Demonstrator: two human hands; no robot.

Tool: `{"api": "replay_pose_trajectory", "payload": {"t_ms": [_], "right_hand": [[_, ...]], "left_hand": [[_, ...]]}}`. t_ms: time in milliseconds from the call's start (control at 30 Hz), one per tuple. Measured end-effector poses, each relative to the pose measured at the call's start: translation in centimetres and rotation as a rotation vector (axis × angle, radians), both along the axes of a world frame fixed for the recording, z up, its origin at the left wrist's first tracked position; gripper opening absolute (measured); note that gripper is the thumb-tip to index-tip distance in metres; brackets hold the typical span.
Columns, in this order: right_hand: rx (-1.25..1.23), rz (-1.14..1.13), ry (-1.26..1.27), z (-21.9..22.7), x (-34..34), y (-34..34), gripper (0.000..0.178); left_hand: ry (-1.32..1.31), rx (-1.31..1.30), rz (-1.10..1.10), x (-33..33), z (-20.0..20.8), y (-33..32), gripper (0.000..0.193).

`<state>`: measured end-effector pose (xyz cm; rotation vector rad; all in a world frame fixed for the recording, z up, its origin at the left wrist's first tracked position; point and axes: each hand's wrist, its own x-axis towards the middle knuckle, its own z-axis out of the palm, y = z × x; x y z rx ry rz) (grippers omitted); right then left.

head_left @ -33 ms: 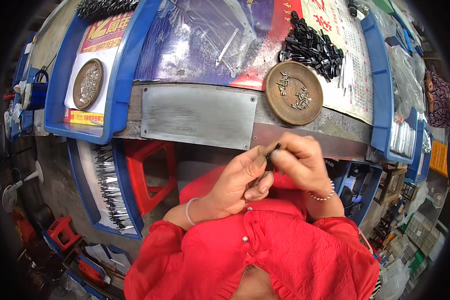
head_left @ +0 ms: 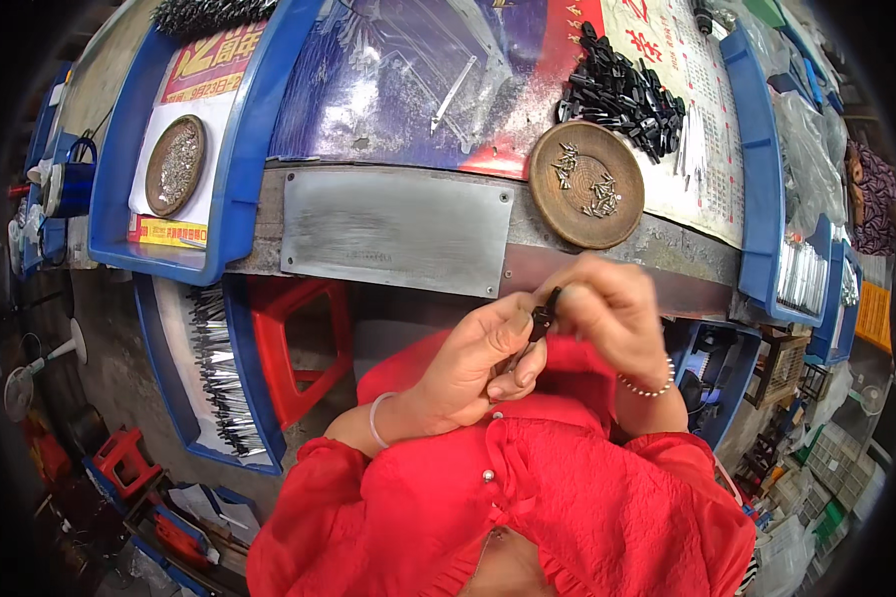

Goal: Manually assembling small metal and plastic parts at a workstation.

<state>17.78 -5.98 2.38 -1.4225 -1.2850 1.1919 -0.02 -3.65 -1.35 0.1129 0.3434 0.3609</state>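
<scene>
My left hand (head_left: pixel 486 350) pinches a small black plastic piece (head_left: pixel 542 316) between thumb and fingertips, in front of my chest. Its black upper end sticks up past the thumb. Right beside it is my right hand (head_left: pixel 607 308), slightly blurred, with fingers curled in and tips close to the piece. Whatever those fingers hold is hidden. Just beyond the hands, a round brown dish (head_left: pixel 553 199) on the bench holds two small clusters of metal pins or rivets. Behind that dish lies a heap of similar black pieces (head_left: pixel 622 95), with thin silvery rods (head_left: pixel 693 149) beside it.
A metal plate (head_left: pixel 398 234) is fixed at the bench edge. On the left, a blue tray (head_left: pixel 231 199) holds another dish (head_left: pixel 175 164) of tiny shiny parts. Below are a tray of silvery-black rods (head_left: pixel 224 373) and a red stool (head_left: pixel 289 338). Blue bins (head_left: pixel 757 179) stand at right.
My right hand has shifted slightly to the right, and its fingers have come off the black piece's tip. More of the piece shows above my left hand, which stays in place.
</scene>
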Motion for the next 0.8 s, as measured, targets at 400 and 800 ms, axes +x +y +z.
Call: {"api": "replay_pose_trajectory", "payload": {"t_ms": [400,800], "right_hand": [[0.201,0.13,-1.101,0.9,5.6,5.3,0.01],[0.322,0.34,-1.356,0.8,5.2,7.4,0.006]], "left_hand": [[-0.112,-0.074,-0.019,0.1,-0.7,0.3,0.027],[-0.072,-0.056,-0.028,0.2,-1.0,0.5,0.026]]}}
